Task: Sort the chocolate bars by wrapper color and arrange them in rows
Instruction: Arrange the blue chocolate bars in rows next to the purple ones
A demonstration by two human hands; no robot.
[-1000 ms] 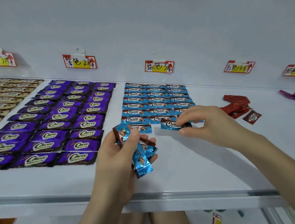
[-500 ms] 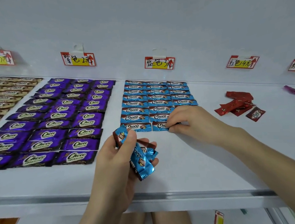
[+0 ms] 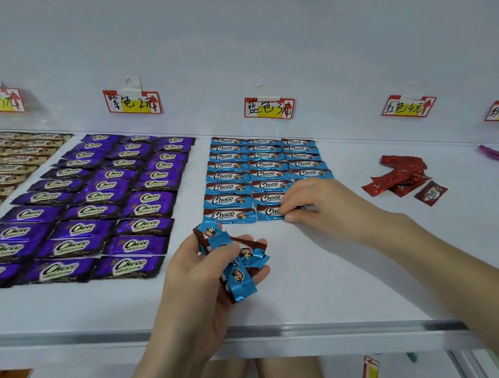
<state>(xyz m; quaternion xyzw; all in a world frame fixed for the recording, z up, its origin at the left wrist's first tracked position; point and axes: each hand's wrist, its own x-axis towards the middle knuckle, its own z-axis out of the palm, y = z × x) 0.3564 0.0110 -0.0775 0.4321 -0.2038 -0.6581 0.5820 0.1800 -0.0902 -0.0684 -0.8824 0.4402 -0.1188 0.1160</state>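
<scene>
One shiny blue foil-wrapped chocolate bar (image 3: 270, 211) lies in the front blue row (image 3: 229, 215), long axis left-right; right hand (image 3: 318, 201) pinches its right end; left hand (image 3: 195, 278) clutches a spare blue bunch (image 3: 237, 268) nearby; next slot's probably rightward, closer to the right hand.

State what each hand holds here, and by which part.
Left hand grips a bunch of blue foil-wrapped chocolate bars around their middles. Right hand pinches the right end of one blue bar lying on the white shelf.
</scene>
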